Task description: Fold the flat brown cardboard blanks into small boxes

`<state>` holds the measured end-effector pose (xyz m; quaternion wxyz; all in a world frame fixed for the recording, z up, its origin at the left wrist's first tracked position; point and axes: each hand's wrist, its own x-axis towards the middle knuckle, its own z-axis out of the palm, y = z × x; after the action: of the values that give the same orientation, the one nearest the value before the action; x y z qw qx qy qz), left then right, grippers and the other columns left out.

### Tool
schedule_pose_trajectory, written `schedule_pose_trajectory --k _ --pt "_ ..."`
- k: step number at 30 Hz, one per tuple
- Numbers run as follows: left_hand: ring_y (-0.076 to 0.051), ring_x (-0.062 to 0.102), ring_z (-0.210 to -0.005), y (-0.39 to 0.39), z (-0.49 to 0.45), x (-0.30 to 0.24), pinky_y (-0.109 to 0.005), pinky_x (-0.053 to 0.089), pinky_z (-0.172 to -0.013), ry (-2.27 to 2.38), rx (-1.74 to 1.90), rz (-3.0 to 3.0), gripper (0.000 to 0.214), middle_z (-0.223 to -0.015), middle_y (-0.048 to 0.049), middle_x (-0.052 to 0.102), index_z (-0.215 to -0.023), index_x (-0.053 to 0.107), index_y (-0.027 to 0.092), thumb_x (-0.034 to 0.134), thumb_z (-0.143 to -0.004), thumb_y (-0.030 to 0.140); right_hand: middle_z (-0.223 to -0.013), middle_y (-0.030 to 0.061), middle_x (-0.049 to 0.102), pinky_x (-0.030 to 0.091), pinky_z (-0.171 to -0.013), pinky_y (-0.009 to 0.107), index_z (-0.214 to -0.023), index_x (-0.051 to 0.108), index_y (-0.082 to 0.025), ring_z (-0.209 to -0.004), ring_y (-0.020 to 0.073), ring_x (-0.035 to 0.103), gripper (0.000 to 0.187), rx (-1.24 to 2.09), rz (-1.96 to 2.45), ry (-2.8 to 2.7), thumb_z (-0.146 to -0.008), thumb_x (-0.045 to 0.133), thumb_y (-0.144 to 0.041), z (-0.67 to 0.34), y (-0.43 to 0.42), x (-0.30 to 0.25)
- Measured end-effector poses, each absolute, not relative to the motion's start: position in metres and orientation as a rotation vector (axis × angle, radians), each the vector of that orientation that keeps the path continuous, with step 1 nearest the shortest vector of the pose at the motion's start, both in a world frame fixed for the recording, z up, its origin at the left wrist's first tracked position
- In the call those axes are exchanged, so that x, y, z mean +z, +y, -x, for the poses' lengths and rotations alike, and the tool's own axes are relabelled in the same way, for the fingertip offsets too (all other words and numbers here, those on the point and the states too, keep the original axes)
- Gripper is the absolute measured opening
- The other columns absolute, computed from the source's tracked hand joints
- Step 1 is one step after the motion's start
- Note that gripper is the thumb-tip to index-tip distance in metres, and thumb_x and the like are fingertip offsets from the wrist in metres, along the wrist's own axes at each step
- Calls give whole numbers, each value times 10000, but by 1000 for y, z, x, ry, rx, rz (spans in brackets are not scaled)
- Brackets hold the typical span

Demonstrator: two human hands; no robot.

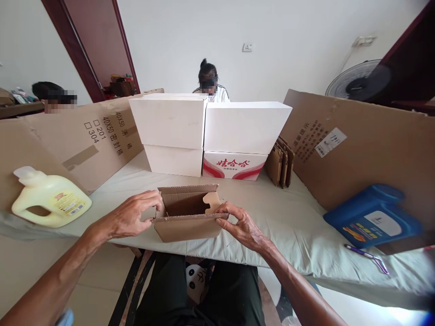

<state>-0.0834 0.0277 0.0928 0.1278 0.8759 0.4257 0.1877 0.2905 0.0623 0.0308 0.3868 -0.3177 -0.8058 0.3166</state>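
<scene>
A small brown cardboard box (188, 228) stands at the table's front edge with its top unfolded. Its back flap points up, and a notched side flap (212, 202) leans in on the right. My left hand (137, 213) pinches the box's left top edge between thumb and fingers. On the right, my right hand (239, 224) grips the near top edge by its corner, thumb outside and fingers over the rim. The box's inside is shaded, and I cannot make out its bottom.
White boxes (170, 122) are stacked behind, one with red print (234, 165). Folded cardboard pieces (280, 163) stand beside them. Cardboard panels flank the table. A yellow jug (50, 199) lies left; a blue bottle (374, 217) and purple razor-like tool (367, 258) lie right. A person (212, 88) sits opposite.
</scene>
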Motion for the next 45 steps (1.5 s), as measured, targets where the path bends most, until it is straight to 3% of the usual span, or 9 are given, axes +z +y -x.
schedule_pose_trajectory --k 7,11,15,21,25,31,35,39,45 --pt "-367 478 -1549 10 86 47 -516 486 -1212 1379 922 -2424 370 -1762 -118 324 -1116 597 270 618 -788 100 -1192 95 797 560 -738 315 -1196 797 -244 -1033 250 741 525 898 747 -2299 -1095 519 -677 -292 72 74" --pt "-344 488 -1550 13 84 51 -546 430 -1265 1332 869 -2366 349 -1722 -128 449 -1068 532 276 584 -780 86 -1009 71 792 555 -826 342 -1108 829 -252 -939 230 720 501 616 604 -2602 -1077 569 -678 -271 87 94" --pt "-332 559 -1475 16 83 56 -518 462 -1227 1327 843 -2440 337 -1612 -135 552 -1019 495 276 579 -762 76 -772 38 695 500 -764 339 -865 781 -233 -809 219 646 498 215 542 -2847 -1014 669 -694 -250 94 95" --pt "-308 627 -1384 15 88 51 -445 531 -1138 1353 898 -2476 330 -1531 -128 588 -1012 487 277 599 -760 95 -875 58 663 452 -740 356 -858 694 -205 -874 237 575 470 -196 586 -2737 -966 762 -657 -265 88 85" --pt "-312 618 -1396 14 89 50 -442 534 -1138 1331 890 -2455 362 -1559 -120 566 -1051 507 278 644 -764 107 -916 78 655 458 -733 365 -992 700 -191 -885 242 536 338 -59 654 -2517 -1069 672 -519 -287 84 72" --pt "-298 624 -1384 17 91 52 -419 555 -1105 1359 844 -2384 294 -1547 -109 569 -1069 542 278 726 -853 198 -1009 81 669 539 -813 390 -1102 697 -213 -953 247 590 270 126 714 -2219 -1016 772 -458 -296 81 43" --pt "-258 644 -1341 20 95 53 -366 572 -1056 1378 786 -2405 283 -1516 -96 577 -1057 539 271 725 -859 191 -1437 151 593 595 -1002 471 -1494 568 -276 -1256 307 638 671 357 825 -1986 -939 845 -531 -290 84 14" --pt "-250 630 -1341 21 96 52 -348 552 -1066 1397 788 -2421 302 -1492 -94 579 -1041 541 269 744 -836 178 -1704 175 436 476 -1223 565 -1719 327 -313 -1544 377 476 1093 840 868 -1904 -842 908 -607 -289 94 -13" --pt "-237 638 -1301 23 98 50 -330 538 -1058 1428 803 -2444 295 -1455 -93 586 -1040 547 272 761 -847 206 -1658 136 521 402 -1278 588 -1679 446 -293 -1530 383 486 1069 1299 814 -1798 -784 938 -607 -291 105 -24"
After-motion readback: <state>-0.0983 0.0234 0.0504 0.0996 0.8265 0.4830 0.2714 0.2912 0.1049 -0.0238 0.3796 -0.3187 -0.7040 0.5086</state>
